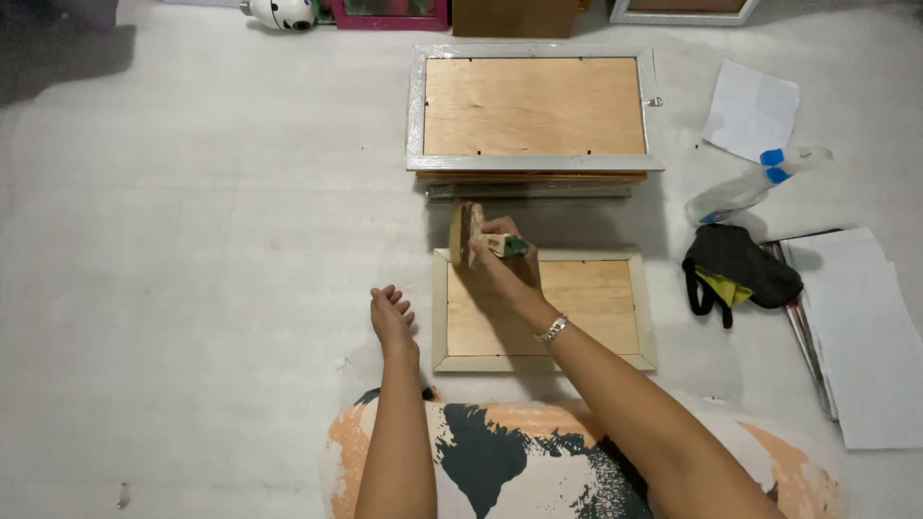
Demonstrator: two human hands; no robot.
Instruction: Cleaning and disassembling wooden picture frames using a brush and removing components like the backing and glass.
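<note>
Nearest the camera lies a lap in patterned cloth [538, 471]; just beyond it the left hand [392, 315] rests on the pale floor [192, 269], fingers loosely curled and holding nothing, just beside the left edge of a small cream picture frame [544, 309] that lies face down with its plywood back showing; the right hand [500, 261], with a bracelet on its wrist, is closed round the handle of a wooden mallet-like tool [469, 231] poised over the frame's upper left corner. The step in hand looks like tapping the backing into place; the next move likely calls for a short, controlled blow at that edge. Farther off sits a stack of larger frames [535, 111]; to the right lie a black pouch [740, 264], a spray bottle [750, 183] and loose papers [865, 327].
</note>
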